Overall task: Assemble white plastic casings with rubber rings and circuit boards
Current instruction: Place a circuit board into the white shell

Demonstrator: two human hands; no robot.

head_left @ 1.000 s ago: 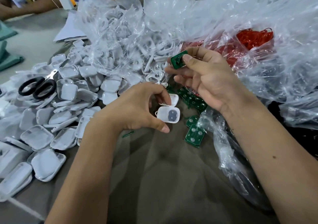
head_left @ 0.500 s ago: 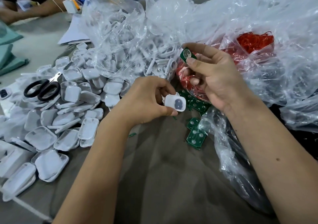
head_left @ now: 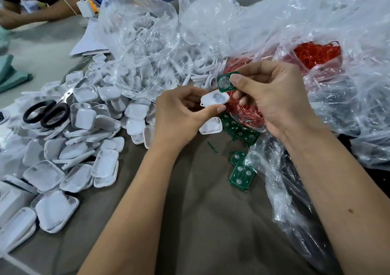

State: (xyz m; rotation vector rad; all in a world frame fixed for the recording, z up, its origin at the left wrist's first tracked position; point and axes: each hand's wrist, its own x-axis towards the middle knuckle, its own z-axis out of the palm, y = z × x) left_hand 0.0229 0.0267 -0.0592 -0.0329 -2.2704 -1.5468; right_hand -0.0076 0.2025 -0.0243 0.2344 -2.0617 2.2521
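Note:
My left hand (head_left: 179,116) grips a small white plastic casing (head_left: 215,99) between thumb and fingers, its open side up with a dark round part inside. My right hand (head_left: 272,99) pinches a small green circuit board (head_left: 224,82) with a round silver contact, held just above and right of the casing, not touching it. Red rubber rings (head_left: 249,114) lie in a clear bag directly under my right hand. More green circuit boards (head_left: 240,172) lie loose on the grey table. Another white casing (head_left: 211,126) lies below my left hand.
A large heap of white casing halves (head_left: 69,148) covers the table's left side, with black-handled scissors (head_left: 46,113) on top. Crumpled clear plastic bags (head_left: 147,49) of white parts and red rings (head_left: 316,53) fill the back and right. Another person's arm (head_left: 31,17) rests at the far left.
My left hand lifted the casing up and right toward my right hand. My right hand kept the circuit board and turned its silver contact toward me, now close above the casing.

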